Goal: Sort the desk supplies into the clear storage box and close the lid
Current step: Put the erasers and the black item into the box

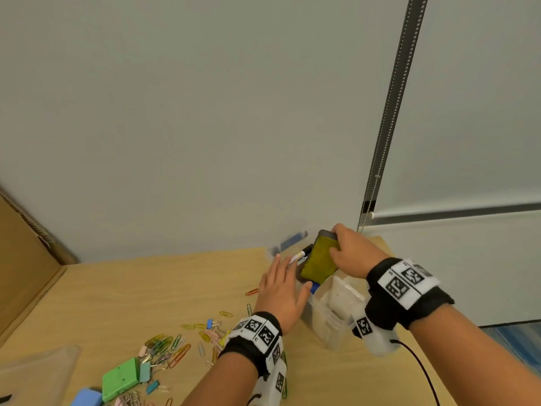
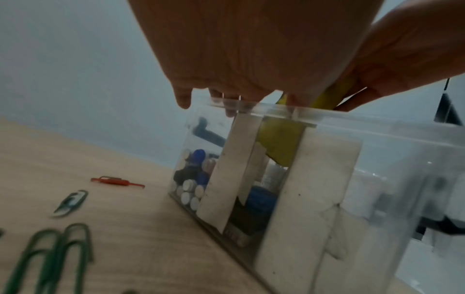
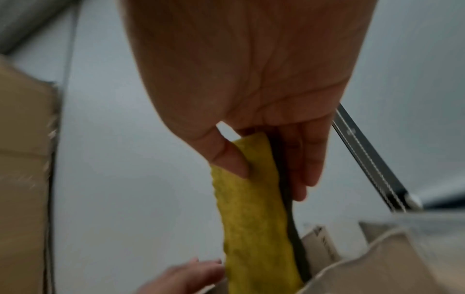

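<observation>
The clear storage box [image 1: 329, 323] stands on the wooden desk near the wall, lid off. My right hand [image 1: 333, 244] pinches a yellow felt eraser with a dark back [image 1: 317, 260], upright, its lower end inside the box. The right wrist view shows the thumb on the yellow eraser [image 3: 251, 214] and the fingers [image 3: 304, 165] on its dark side. My left hand [image 1: 285, 276] lies flat with straight fingers on the box's left rim [image 2: 327, 117]. Markers [image 1: 303, 254] stick out of the box; their caps [image 2: 193, 179] show through the wall.
Several coloured paper clips [image 1: 175, 347] are scattered on the desk left of the box, with a green case [image 1: 120, 379] and a blue block [image 1: 86, 397]. A clear lid-like sheet [image 1: 35, 373] lies at the lower left. Cardboard [image 1: 26, 259] leans at the far left.
</observation>
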`<state>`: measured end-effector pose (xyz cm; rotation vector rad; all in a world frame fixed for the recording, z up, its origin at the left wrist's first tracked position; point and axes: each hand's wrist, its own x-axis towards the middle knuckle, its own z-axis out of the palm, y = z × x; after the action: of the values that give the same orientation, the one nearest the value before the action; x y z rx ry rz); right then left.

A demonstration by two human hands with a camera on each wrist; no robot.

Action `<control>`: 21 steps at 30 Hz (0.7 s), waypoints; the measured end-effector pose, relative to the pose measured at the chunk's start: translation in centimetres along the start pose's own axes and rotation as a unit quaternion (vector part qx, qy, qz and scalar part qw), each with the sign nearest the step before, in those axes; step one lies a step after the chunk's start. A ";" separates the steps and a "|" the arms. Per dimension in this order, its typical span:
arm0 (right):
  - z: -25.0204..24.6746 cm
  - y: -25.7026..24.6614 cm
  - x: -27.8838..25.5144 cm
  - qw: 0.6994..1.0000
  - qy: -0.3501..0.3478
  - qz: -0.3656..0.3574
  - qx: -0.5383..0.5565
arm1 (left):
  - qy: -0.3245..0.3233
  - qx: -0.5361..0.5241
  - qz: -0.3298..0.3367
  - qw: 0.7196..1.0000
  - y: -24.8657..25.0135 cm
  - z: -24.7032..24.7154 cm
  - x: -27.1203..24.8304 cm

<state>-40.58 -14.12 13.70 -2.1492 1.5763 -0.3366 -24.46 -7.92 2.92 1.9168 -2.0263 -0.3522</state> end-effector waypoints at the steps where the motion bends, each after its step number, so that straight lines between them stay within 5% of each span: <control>1: 0.0 0.1 0.8 0.999 -0.017 0.029 0.006 | 0.002 0.001 -0.002 1.000 0.1 0.0 -0.2; 7: 2.2 1.2 4.6 0.984 -0.064 0.141 -0.085 | -0.008 0.009 -0.026 1.000 0.5 0.2 -0.7; 10: 3.4 1.8 6.3 0.970 -0.081 0.137 -0.182 | -0.011 0.013 -0.034 0.999 0.6 0.5 -0.8; 15: 6.0 4.3 9.7 0.924 -0.230 0.058 -0.301 | -0.016 0.009 -0.039 0.999 0.7 0.4 -0.8; 21: 3.8 1.5 5.9 0.934 -0.226 0.031 -0.273 | -0.022 0.001 -0.040 0.999 0.8 0.1 -0.7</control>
<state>-38.23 -19.27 9.27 -2.3220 1.5704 0.6545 -25.20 -7.19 3.06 2.0139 -1.9813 -0.4155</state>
